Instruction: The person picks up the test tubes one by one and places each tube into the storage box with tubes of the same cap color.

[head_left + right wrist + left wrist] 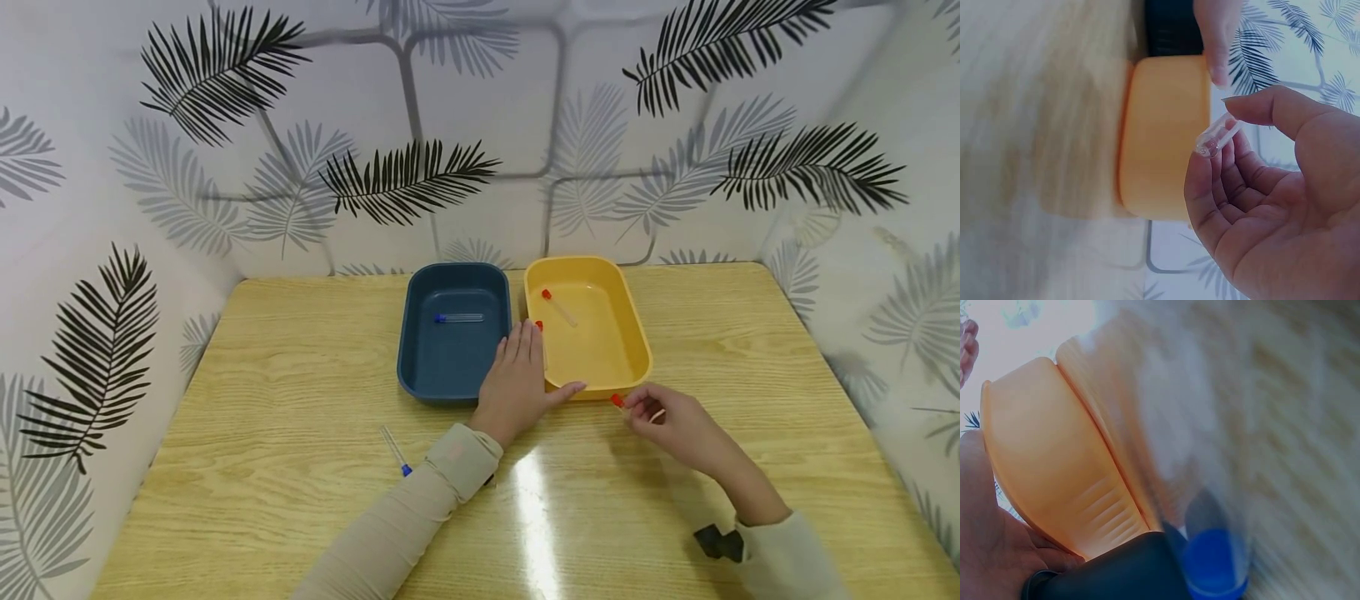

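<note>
My right hand point(678, 425) pinches a clear test tube point(1217, 137) with a red cap point(617, 400) between thumb and fingers, at the front edge of the yellow tray point(640, 333). My left hand point(516, 383) lies with straight fingers over the adjoining rims of the yellow tray and the dark blue tray point(420, 392), its thumb spread along the yellow tray's front. Inside the yellow tray is a red-capped tube point(561, 308). Another red cap point(538, 325) peeks out beside my left fingertips, its tube partly hidden. A blue-capped tube point(461, 317) lies in the blue tray.
Left of my left sleeve, another blue-capped tube point(395, 450) lies on the wooden table point(300, 375). A blurred blue cap point(1213, 559) shows close up in the left wrist view. Leaf-patterned cloth point(480, 108) stands behind the table.
</note>
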The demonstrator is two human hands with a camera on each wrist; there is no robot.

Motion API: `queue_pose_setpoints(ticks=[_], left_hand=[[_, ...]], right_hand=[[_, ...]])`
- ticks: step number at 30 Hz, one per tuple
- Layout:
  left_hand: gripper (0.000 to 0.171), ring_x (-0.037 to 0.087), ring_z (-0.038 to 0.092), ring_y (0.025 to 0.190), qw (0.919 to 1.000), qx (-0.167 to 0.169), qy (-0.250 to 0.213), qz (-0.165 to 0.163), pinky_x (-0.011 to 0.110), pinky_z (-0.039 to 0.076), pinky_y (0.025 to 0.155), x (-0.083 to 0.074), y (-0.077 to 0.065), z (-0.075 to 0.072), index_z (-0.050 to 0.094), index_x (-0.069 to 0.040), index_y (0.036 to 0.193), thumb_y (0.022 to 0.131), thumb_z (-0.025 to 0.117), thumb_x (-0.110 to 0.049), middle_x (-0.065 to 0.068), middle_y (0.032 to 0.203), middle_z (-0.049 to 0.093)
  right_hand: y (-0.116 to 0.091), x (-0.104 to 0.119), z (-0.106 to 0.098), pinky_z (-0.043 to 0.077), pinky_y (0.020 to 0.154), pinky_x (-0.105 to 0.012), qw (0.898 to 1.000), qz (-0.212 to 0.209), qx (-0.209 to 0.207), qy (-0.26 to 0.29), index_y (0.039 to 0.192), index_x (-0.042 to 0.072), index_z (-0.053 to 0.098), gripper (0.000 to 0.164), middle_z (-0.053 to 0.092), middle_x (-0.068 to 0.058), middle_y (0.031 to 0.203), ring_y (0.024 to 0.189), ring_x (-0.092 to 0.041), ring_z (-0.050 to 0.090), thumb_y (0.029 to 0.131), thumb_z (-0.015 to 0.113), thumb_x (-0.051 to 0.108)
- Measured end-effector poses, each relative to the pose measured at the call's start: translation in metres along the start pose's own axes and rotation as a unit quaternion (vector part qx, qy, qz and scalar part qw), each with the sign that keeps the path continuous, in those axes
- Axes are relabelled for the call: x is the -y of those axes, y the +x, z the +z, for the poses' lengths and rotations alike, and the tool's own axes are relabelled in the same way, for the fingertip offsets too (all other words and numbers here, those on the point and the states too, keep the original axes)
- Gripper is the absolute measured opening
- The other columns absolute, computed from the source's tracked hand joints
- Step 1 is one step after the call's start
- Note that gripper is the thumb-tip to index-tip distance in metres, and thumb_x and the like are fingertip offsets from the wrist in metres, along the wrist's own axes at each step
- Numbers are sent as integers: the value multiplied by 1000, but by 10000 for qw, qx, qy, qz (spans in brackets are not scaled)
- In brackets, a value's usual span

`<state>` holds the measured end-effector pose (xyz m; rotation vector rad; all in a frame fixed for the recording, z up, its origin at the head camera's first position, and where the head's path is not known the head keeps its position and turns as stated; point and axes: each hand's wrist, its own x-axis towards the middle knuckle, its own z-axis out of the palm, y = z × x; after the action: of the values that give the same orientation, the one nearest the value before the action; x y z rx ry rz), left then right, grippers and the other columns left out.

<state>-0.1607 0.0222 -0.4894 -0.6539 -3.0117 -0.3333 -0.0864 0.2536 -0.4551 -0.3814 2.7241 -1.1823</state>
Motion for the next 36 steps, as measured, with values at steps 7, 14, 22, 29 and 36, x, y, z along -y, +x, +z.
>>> queue_pose_setpoints(ticks=[7, 14, 22, 29, 36], left_hand=[[109, 24, 12, 140, 10000, -20, 24, 15, 37, 9, 112, 1, -1, 1, 14, 0, 148, 77, 20, -82, 14, 154, 13], [109, 24, 9, 141, 10000, 45, -10, -12, 37, 8, 112, 1, -1, 1, 13, 0, 148, 77, 19, -83, 13, 154, 10], [109, 25, 8, 141, 9999, 125, -25, 13, 37, 6, 112, 1, -1, 1, 9, -1, 148, 77, 17, -83, 13, 154, 9], [109, 25, 10, 140, 9999, 100, -37, 9, 37, 7, 112, 2, -1, 0, 10, -1, 148, 77, 18, -83, 13, 154, 10], [109, 24, 7, 141, 9999, 170, -29, -13, 37, 6, 112, 1, 0, 0, 9, -2, 149, 76, 16, -83, 13, 154, 8]], right_hand=[[5, 7, -12, 49, 67, -25, 9999, 66, -79, 25, 95, 6, 61, 11, 59, -1, 81, 77, -15, 55, 88, 64, 14], [13, 9, -20, 49, 67, -26, 9999, 58, -101, -73, 95, 6, 60, 13, 58, -2, 83, 78, -16, 55, 88, 64, 15], [23, 15, -22, 49, 67, -25, 9996, -156, -132, -177, 96, 5, 60, 13, 58, -1, 83, 77, -16, 55, 88, 64, 15], [37, 19, -25, 50, 68, -25, 9994, -254, -115, -211, 98, 1, 61, 19, 58, -3, 84, 77, -17, 55, 89, 63, 17], [49, 21, -27, 50, 67, -27, 9993, -195, -57, -304, 100, -1, 61, 20, 59, -5, 85, 78, -19, 55, 88, 64, 16]])
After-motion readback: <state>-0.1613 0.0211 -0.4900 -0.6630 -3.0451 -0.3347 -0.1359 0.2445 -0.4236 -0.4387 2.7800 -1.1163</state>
